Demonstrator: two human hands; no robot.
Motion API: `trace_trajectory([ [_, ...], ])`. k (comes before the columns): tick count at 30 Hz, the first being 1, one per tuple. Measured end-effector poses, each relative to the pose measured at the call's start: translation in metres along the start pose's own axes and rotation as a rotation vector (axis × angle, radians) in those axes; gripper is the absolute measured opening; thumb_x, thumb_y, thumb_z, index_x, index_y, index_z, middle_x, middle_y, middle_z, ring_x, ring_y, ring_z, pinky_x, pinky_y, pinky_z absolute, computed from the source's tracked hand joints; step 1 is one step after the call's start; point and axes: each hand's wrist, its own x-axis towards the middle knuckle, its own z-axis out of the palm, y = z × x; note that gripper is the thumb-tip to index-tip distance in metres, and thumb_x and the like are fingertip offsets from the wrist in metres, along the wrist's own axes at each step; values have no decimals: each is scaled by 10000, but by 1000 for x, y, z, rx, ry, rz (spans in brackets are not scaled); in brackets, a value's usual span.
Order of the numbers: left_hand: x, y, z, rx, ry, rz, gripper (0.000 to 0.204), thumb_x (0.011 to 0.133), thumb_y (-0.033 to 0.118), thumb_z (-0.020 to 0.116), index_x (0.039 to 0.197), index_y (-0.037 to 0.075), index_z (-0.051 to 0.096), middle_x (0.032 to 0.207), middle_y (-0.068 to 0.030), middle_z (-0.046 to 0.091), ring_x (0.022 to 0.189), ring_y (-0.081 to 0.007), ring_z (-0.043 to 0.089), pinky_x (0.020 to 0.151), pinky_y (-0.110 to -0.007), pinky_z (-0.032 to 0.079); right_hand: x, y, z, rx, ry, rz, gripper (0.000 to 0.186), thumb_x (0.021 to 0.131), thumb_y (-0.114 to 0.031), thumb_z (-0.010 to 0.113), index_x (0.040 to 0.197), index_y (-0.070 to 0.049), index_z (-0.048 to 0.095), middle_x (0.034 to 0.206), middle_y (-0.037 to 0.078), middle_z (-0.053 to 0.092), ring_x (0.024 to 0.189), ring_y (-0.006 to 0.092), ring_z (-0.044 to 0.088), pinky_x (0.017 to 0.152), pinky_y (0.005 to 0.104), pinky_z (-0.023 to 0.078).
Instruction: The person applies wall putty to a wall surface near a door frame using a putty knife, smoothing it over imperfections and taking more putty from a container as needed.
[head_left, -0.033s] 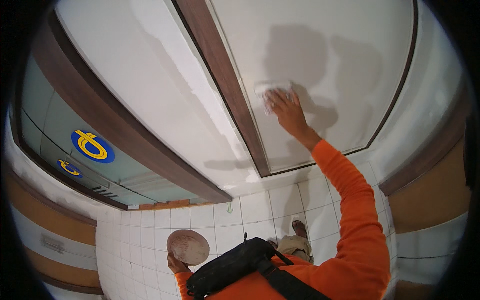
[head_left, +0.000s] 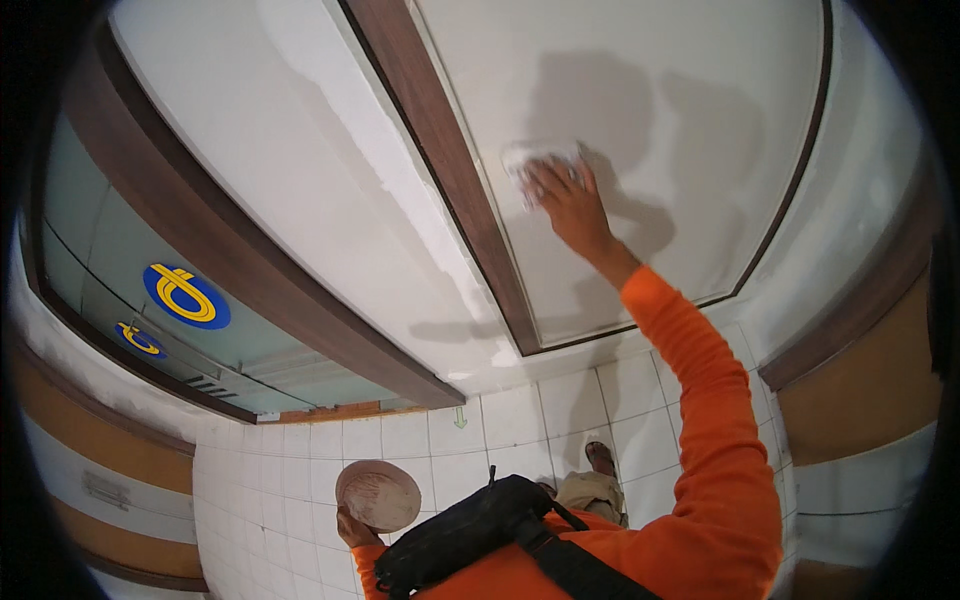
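My right hand (head_left: 566, 205) reaches up to the white wall panel (head_left: 640, 220) with fingers spread over what looks like a bunched white cloth (head_left: 540, 152), pressing it flat near the panel's left side. Its far edge shows beyond my fingertips; the rest is under the hand. Low at the left, my left hand (head_left: 352, 528) grips a round shallow bowl (head_left: 378, 495) by its rim. The bowl is pinkish-brown, with pale streaks smeared inside.
A dark brown wooden strip (head_left: 440, 160) borders the panel. Left of it is a white wall with rough patches (head_left: 350, 130), then a glass door (head_left: 110, 250) in a brown frame. White floor tiles (head_left: 400, 437) lie below. A black bag (head_left: 460, 530) hangs across my body.
My right hand and the cloth have slid slightly up and to the left along the panel. My left hand and the bowl have hardly moved.
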Motion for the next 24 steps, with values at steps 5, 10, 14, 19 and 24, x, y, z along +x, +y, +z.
trace_trajectory([
  [5, -21, 25, 35, 11, -18, -38, 618, 943, 466, 520, 1304, -35, 535, 1203, -189, 609, 1045, -312, 633, 825, -407, 562, 107, 31, -34, -30, 186, -61, 338, 948, -159, 521, 1269, -203, 614, 1453, -59, 487, 1347, 201, 437, 1145, 542, 257],
  [10, -17, 17, 8, 41, 2, -58, 675, 922, 509, 537, 1327, -30, 520, 1233, -184, 605, 1042, -308, 638, 811, -399, 569, 94, 26, -5, -59, 60, -157, 370, 973, -198, 497, 1334, -218, 575, 1509, -64, 418, 1412, 201, 358, 1152, 545, 266],
  [14, -19, 2, -15, -45, 74, -100, 656, 936, 494, 527, 1328, -31, 519, 1235, -185, 605, 1059, -310, 637, 832, -402, 568, 3, 3, 35, 27, -80, -172, 415, 919, -168, 537, 1329, -195, 593, 1501, -42, 435, 1377, 213, 396, 1124, 554, 284],
  [19, -12, -7, -22, -47, -8, -36, 619, 970, 461, 507, 1325, -46, 521, 1249, -186, 600, 1095, -319, 623, 875, -408, 559, -63, -11, 37, -40, -283, -224, 379, 943, -207, 535, 1317, -231, 589, 1500, -54, 416, 1398, 199, 367, 1150, 565, 256],
  [24, -7, -14, -2, -145, -69, -17, 612, 973, 444, 505, 1326, -55, 516, 1241, -191, 599, 1097, -320, 622, 882, -412, 557, 92, 24, -37, -131, 17, -179, 382, 901, -146, 547, 1267, -226, 619, 1443, -40, 498, 1337, 219, 438, 1138, 594, 256],
])
